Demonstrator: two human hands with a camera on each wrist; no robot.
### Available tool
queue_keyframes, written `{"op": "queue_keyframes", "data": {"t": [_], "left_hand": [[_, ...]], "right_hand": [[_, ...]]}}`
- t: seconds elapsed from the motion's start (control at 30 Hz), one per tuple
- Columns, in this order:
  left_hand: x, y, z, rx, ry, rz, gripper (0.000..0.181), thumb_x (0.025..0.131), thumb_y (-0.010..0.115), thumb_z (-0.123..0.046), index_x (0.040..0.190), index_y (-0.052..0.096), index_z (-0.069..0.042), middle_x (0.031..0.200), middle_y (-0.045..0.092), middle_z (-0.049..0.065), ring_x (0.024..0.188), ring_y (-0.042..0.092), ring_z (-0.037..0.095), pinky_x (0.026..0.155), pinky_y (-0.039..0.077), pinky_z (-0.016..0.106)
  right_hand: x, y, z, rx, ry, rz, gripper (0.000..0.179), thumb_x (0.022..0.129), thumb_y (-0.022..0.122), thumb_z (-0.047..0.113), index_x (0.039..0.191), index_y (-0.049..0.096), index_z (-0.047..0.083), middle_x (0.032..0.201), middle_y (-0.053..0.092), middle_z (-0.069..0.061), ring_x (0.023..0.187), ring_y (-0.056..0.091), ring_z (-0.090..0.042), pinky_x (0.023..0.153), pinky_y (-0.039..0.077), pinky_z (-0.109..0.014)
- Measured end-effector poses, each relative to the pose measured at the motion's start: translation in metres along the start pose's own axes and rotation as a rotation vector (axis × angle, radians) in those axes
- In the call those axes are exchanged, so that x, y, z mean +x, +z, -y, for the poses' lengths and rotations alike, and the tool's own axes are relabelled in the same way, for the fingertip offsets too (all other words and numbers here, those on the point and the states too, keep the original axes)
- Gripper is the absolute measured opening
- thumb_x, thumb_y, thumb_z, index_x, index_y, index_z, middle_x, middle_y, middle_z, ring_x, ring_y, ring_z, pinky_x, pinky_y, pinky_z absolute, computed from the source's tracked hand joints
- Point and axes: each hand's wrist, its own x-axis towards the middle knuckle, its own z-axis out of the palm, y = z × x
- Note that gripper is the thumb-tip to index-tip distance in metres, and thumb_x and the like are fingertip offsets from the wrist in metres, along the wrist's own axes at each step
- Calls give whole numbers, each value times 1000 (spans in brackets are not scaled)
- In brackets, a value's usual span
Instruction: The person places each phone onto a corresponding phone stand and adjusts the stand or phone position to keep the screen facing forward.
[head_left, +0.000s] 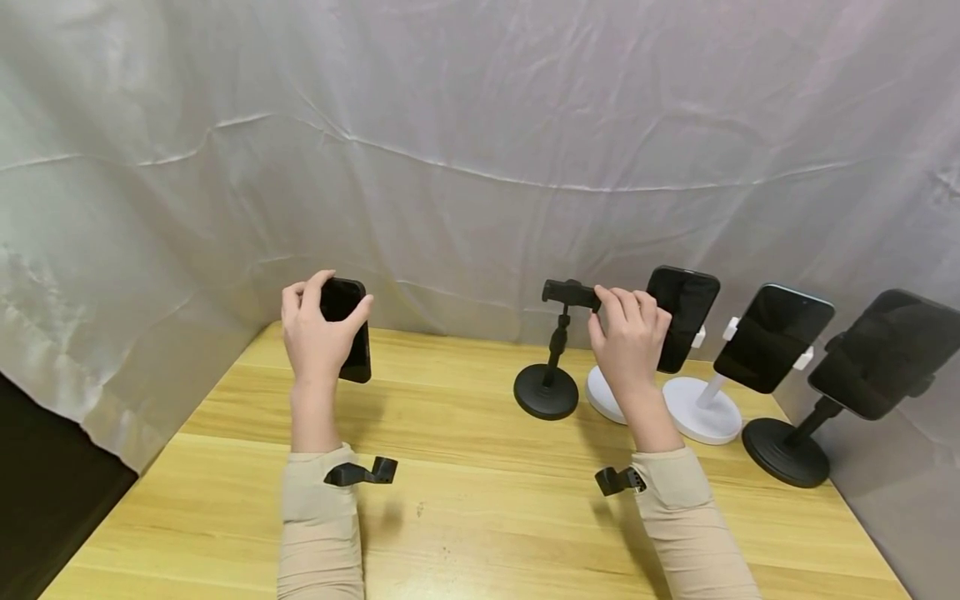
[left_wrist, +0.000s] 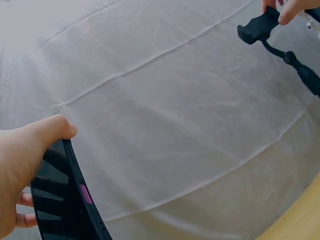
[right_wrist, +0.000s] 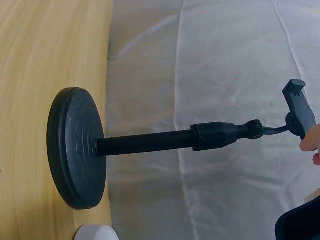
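Observation:
My left hand (head_left: 318, 333) grips a black smartphone (head_left: 358, 346) by its sides, thumb on the right edge, and holds it upright at the left. In the left wrist view the phone (left_wrist: 57, 190) shows its dark face and an edge with a magenta button. My right hand (head_left: 633, 337) pinches the right end of the clamp (head_left: 566, 292) of a black phone stand. This clamp has no phone in it. The stand's round base (head_left: 546, 392) rests on the table, and its pole (right_wrist: 150, 143) stands upright from it.
To the right stand two white-based stands, one with a phone (head_left: 684, 312) partly behind my right hand, the other with a phone (head_left: 774, 337). A black stand with a phone (head_left: 888, 354) is at the far right. A grey curtain (head_left: 465, 167) hangs behind the wooden table (head_left: 465, 517).

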Motion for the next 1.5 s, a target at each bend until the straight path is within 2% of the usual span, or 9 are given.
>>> {"op": "queue_keyframes", "data": {"t": [0.3, 0.7, 0.93, 1.5], "left_hand": [[-4, 3, -13, -9, 77, -10, 59, 76, 77, -50, 127, 60, -26, 125, 47, 16, 110, 48, 35, 94, 43, 54], [-9, 6, -28, -20, 128, -9, 58, 74, 79, -49, 125, 61, -27, 122, 49, 14, 109, 50, 34, 92, 44, 53], [-14, 11, -40, -38, 193, -13, 58, 73, 80, -47, 123, 62, -24, 118, 51, 15, 107, 51, 33, 89, 45, 52], [-29, 29, -63, -38, 307, 70, 57, 73, 79, -49, 123, 63, -25, 118, 52, 15, 105, 53, 32, 82, 49, 52]], "right_hand": [[0, 0, -1, -2, -1, 0, 28, 89, 67, 12, 117, 68, 7, 111, 66, -14, 105, 48, -37, 84, 31, -53], [0, -1, 0, -1, 5, 9, 29, 89, 67, 12, 117, 67, 7, 111, 66, -15, 105, 49, -37, 85, 31, -54], [0, -1, 0, 0, 2, 12, 29, 89, 67, 12, 118, 67, 7, 111, 66, -15, 105, 49, -37, 85, 31, -54], [0, 0, 0, -17, -11, 2, 29, 90, 67, 13, 118, 67, 8, 111, 66, -14, 104, 49, -37, 84, 31, -53]]}}
